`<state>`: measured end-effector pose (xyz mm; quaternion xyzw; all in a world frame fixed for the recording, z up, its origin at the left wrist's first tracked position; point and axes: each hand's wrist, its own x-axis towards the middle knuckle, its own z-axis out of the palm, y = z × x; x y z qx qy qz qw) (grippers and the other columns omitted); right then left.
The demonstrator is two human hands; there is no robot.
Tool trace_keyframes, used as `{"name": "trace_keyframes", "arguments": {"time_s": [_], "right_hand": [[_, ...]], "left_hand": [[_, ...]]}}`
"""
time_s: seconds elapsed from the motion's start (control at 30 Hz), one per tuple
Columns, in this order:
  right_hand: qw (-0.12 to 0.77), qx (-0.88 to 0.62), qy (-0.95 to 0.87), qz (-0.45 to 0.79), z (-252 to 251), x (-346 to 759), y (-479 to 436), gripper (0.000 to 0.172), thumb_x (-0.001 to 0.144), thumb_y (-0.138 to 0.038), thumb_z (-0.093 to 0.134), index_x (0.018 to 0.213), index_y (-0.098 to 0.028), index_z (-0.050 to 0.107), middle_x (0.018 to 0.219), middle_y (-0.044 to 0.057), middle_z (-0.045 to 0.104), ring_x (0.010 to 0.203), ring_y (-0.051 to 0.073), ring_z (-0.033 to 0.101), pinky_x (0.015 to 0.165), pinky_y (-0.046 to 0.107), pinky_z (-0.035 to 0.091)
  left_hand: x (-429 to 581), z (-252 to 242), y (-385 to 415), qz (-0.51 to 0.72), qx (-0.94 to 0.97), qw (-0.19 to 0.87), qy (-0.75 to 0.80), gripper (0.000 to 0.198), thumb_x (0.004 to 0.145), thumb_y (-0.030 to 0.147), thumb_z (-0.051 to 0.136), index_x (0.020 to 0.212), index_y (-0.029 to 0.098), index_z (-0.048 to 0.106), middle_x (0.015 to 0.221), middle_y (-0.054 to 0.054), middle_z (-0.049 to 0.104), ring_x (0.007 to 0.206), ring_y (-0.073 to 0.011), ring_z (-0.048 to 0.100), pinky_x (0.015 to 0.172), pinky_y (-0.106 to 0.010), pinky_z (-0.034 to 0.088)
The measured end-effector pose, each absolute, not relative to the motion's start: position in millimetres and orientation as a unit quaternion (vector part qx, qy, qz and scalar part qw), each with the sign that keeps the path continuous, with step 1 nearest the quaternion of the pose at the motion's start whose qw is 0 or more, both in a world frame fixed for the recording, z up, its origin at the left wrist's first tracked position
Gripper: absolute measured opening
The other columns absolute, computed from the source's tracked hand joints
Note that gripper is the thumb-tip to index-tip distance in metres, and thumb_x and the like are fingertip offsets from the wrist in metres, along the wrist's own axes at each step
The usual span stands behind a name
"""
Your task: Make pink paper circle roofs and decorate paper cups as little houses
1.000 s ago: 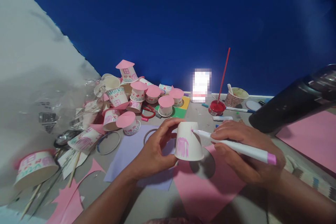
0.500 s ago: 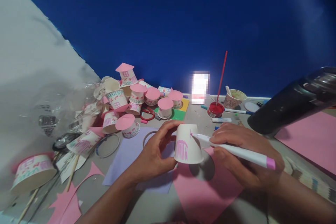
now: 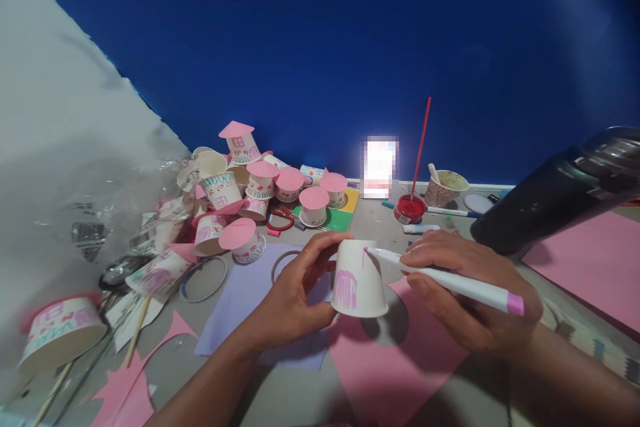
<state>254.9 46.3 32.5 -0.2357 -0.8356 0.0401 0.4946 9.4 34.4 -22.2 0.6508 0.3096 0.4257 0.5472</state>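
My left hand [image 3: 297,303] grips a white paper cup [image 3: 367,287] from its left side, the cup upside down with its wide rim at the bottom. A pink-purple arched patch is drawn low on its front. In my right hand [image 3: 465,293] is a white marker [image 3: 463,284] with a pink end; its tip touches the cup's upper front, where a short pink line shows. Below the cup lies a pink paper sheet [image 3: 400,373] with a round hole cut in it.
Several decorated cups with pink paper roofs [image 3: 314,199] crowd the left back. Scissors [image 3: 281,218], a red pot [image 3: 410,209] with a stick, and a patterned cup [image 3: 445,190] stand behind. A dark cylindrical object [image 3: 540,193] slants in from the right. Purple paper [image 3: 225,320] lies left.
The marker tip has moved slightly up on the cup, and the pink mark there is now a longer line. The cup sits slightly lower in view.
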Motion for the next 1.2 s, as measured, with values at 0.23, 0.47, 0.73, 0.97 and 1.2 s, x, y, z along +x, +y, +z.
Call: {"name": "trace_keyframes", "arguments": {"time_s": [0.23, 0.47, 0.73, 0.97, 1.2], "right_hand": [[0.499, -0.228, -0.835, 0.035, 32.1, 253.8, 46.9, 0.014, 0.09, -0.006, 0.059, 0.098, -0.015, 0.066, 0.077, 0.007, 0.075, 0.07, 0.018, 0.072, 0.066, 0.029, 0.06], [0.492, -0.233, -0.837, 0.053, 32.8, 255.5, 44.2, 0.015, 0.089, -0.006, 0.057, 0.098, -0.016, 0.065, 0.076, 0.005, 0.075, 0.069, 0.017, 0.072, 0.063, 0.029, 0.06], [0.502, -0.22, -0.835, 0.044, 31.3, 252.3, 44.8, 0.017, 0.089, -0.005, 0.058, 0.1, -0.016, 0.065, 0.076, 0.006, 0.075, 0.068, 0.019, 0.072, 0.063, 0.032, 0.06], [0.486, -0.242, -0.838, 0.052, 33.6, 258.1, 44.1, 0.019, 0.09, -0.008, 0.058, 0.102, -0.02, 0.065, 0.077, 0.004, 0.075, 0.067, 0.02, 0.073, 0.061, 0.033, 0.061], [0.514, -0.254, -0.817, 0.057, 33.7, 259.5, 46.1, 0.022, 0.087, -0.007, 0.062, 0.103, -0.02, 0.068, 0.079, 0.004, 0.076, 0.068, 0.02, 0.074, 0.067, 0.035, 0.063]], "left_hand": [[9.2, -20.5, 33.9, 0.425, 0.65, 0.55, 0.308, 0.078, 0.072, 0.0, 0.067, 0.144, 0.027, 0.05, 0.148, -0.01, 0.049, 0.139, -0.0304, 0.05, 0.121, -0.047, 0.038], [10.4, -19.3, 33.5, 0.423, 0.646, 0.554, 0.311, 0.075, 0.076, 0.002, 0.07, 0.143, 0.028, 0.051, 0.146, -0.009, 0.05, 0.139, -0.0294, 0.051, 0.121, -0.045, 0.038], [11.6, -18.9, 32.4, 0.425, 0.648, 0.552, 0.31, 0.072, 0.078, 0.005, 0.072, 0.143, 0.028, 0.051, 0.147, -0.009, 0.05, 0.139, -0.0288, 0.051, 0.121, -0.044, 0.038], [10.9, -21.7, 33.2, 0.427, 0.634, 0.568, 0.305, 0.074, 0.076, 0.004, 0.07, 0.144, 0.028, 0.051, 0.148, -0.009, 0.049, 0.141, -0.0298, 0.049, 0.122, -0.045, 0.036], [10.0, -26.7, 34.4, 0.431, 0.61, 0.596, 0.296, 0.079, 0.072, 0.001, 0.07, 0.144, 0.027, 0.051, 0.15, -0.011, 0.05, 0.14, -0.0313, 0.05, 0.117, -0.045, 0.04]]}}
